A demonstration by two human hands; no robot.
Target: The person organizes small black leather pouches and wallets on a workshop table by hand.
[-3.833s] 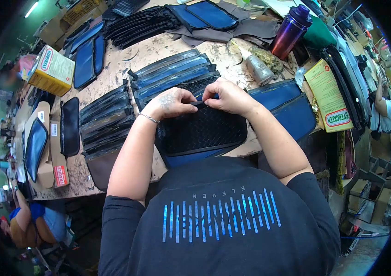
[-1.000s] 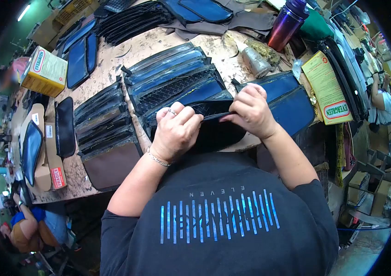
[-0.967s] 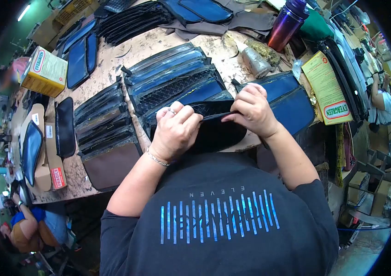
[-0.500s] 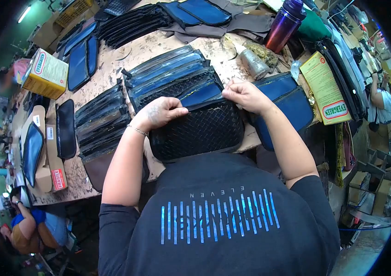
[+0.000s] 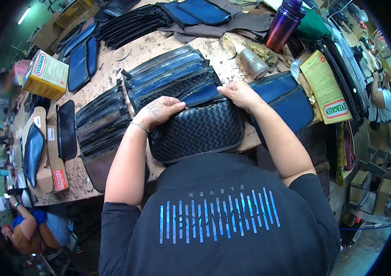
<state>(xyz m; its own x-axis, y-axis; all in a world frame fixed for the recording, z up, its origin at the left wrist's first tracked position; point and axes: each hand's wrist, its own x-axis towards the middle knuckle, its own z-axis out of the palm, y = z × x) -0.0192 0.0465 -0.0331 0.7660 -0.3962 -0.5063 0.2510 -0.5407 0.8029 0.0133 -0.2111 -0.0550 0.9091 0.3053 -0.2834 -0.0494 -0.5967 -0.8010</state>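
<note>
A black woven-pattern pouch (image 5: 198, 131) lies flat on the worn worktable (image 5: 158, 46), close to my body. My left hand (image 5: 158, 110) grips its upper left edge with curled fingers. My right hand (image 5: 239, 93) pinches the upper right edge. A blue lining piece (image 5: 200, 94) shows just above the pouch's top edge, between my hands. Behind it, a fanned stack of blue and black pouch panels (image 5: 170, 73) overlaps toward the far side.
More panel stacks (image 5: 101, 122) lie at the left, blue pieces (image 5: 287, 99) at the right. A yellow box (image 5: 47, 76), a purple bottle (image 5: 283, 25), a yellow packet (image 5: 326, 92) and a glue tube (image 5: 253, 62) stand around. Other people work at the far right and lower left.
The pouch was held up and folded between both hands a second ago. It now lies flat with the woven face up. Both hands have shifted to its top edge.
</note>
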